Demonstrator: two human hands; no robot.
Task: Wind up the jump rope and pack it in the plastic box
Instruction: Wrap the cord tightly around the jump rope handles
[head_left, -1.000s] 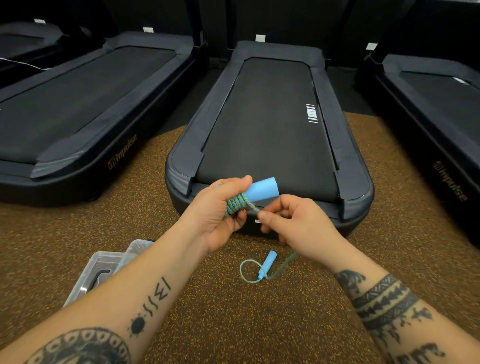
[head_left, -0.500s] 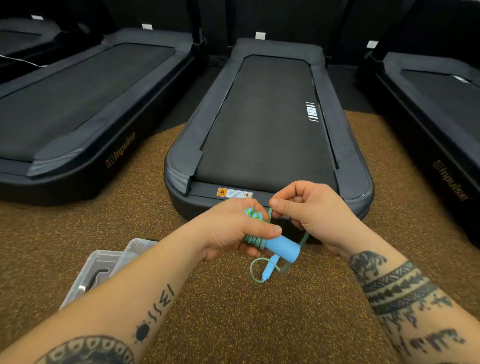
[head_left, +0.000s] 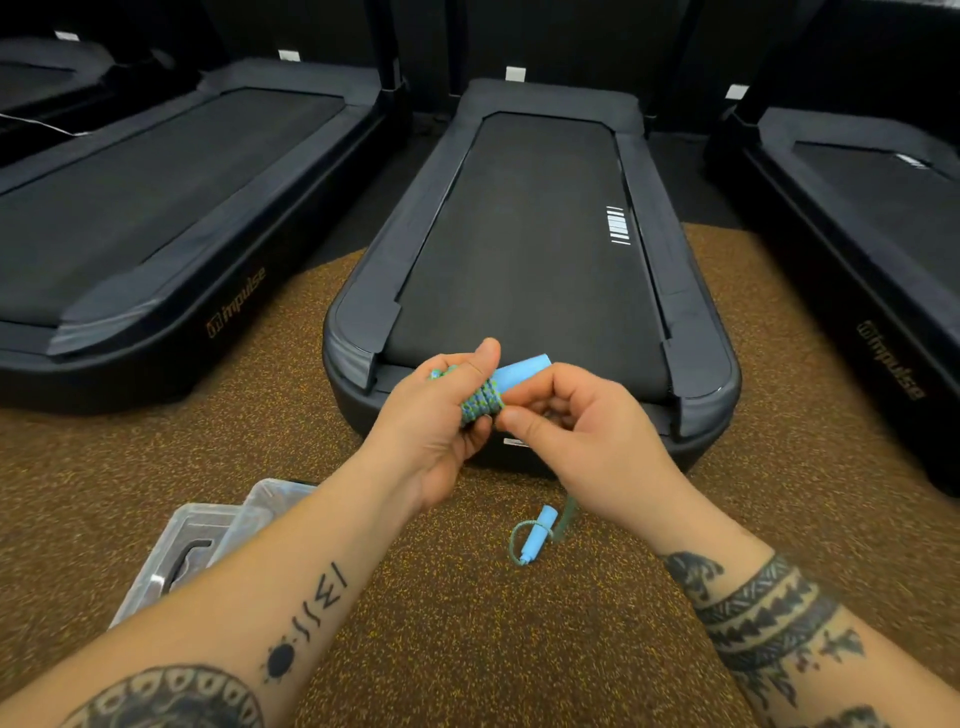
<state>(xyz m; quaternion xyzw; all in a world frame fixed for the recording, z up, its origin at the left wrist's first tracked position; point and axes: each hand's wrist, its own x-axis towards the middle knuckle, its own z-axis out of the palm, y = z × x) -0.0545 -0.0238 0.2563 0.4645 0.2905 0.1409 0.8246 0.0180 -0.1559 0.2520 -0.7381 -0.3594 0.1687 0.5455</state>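
Rope coil (head_left: 482, 402) wound on blue handle (head_left: 519, 370), left hand (head_left: 441, 421) clamped around both. Right hand (head_left: 576, 431) pinches rope just right of that grip. Second handle (head_left: 537, 538) on floor (head_left: 457, 639) below; plastic box (head_left: 192, 551) lower left, open.

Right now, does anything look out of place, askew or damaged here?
Nothing looks damaged. The left hand holds one blue handle wrapped in rope; the second handle lies loose on the floor. The plastic box, lower left, has its lid sitting askew.
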